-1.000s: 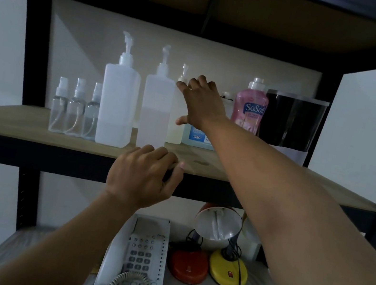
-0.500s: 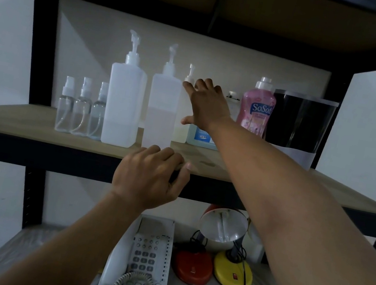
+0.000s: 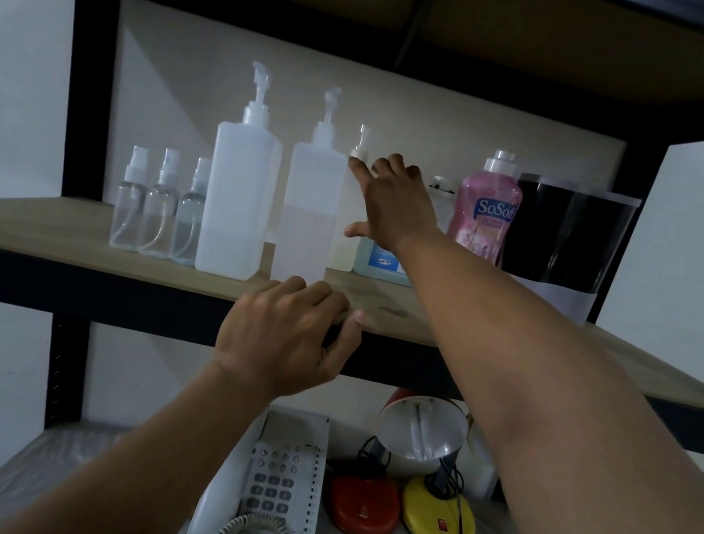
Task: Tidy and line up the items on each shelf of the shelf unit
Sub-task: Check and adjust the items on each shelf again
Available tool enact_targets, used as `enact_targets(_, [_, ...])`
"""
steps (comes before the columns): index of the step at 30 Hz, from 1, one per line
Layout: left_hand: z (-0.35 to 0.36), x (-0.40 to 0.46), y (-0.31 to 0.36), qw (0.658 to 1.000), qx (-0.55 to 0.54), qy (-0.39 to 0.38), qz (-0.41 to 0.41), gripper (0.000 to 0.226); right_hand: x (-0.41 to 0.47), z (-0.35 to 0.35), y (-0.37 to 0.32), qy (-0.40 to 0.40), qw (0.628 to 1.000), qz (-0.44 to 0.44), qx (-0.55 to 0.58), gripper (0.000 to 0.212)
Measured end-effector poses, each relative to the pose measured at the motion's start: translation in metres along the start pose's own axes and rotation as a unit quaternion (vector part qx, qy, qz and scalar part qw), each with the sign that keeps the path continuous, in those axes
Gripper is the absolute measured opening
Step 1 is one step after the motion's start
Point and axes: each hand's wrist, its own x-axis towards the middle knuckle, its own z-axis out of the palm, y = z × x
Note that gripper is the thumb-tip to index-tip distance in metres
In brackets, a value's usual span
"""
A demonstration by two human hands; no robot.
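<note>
At the left of the wooden shelf (image 3: 41,233), three small clear spray bottles (image 3: 161,205) stand in a tight row, touching a tall square pump bottle (image 3: 236,204). Just right of it stands a second pump bottle (image 3: 309,212), part filled. Low at center frame, the left hand (image 3: 285,340) hovers at the shelf's front edge, fingers loosely curled and holding nothing. Above it, the right hand (image 3: 394,203) reaches to a small pump bottle (image 3: 347,219) behind, fingers spread, fingertips at its collar, thumb by its side. Further right stand a blue-labelled bottle (image 3: 377,262), a pink SoSoft bottle (image 3: 486,215) and a black container (image 3: 566,239). Below, a telephone (image 3: 279,484) and desk lamp (image 3: 421,439) sit on the lower shelf.
</note>
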Motion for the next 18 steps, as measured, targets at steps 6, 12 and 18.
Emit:
enact_targets(6, [-0.001, 0.0, 0.0, 1.0, 0.004, -0.004, 0.002, 0.047, -0.001, -0.001, 0.0, -0.008, 1.0, -0.001, -0.003, 0.106])
enact_targets(12, [-0.003, 0.002, 0.0, 1.0, 0.004, -0.012, 0.004, 0.046, -0.006, -0.013, 0.0, -0.021, 1.0, 0.006, 0.013, 0.121])
enact_targets(18, [-0.008, 0.001, -0.001, 0.999, -0.01, -0.032, -0.005, 0.045, -0.037, -0.037, 0.011, -0.022, 0.995, 0.035, 0.094, 0.093])
